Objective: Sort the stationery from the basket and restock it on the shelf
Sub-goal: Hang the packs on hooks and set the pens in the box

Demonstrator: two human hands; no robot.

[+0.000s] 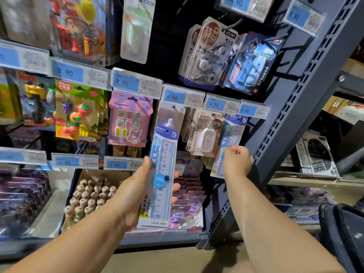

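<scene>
Left hand (136, 186): curled round the lower half of a ruler pack, thumb on its left edge, fingertips showing past its right edge.
Ruler pack (164, 164): held upright with a slight lean, printed face outward; above the left hand its blue header and hang hole (167, 131) are left free.
Right hand (236, 162): right of the left hand and a little farther out, seen from the back; its fingers are curled on the lower end of the hung ruler packs, though the exact pinch cannot be told.
Hung ruler packs (229, 134): directly above the right hand, with the same blue header as the held pack, so this is judged to be the matching place.
Correction tape pack (206, 134): just up and left of the right hand, close beside the hung rulers.
Price tag (254, 110): marked 4.90, higher above the right hand; the peg under it is barely seen.
Shelf upright (295, 107): just right of the right hand, beyond it.
Step in hand: the held pack is judged ready to be carried across and hung in front of its matches.
Method: the hung packs should be steadied and pressed back so the peg tip is bared; the hang hole should be squared to the tip, then slid on.
Caution: the neighbouring tape pack may be knocked if the header is swung wide.
</scene>
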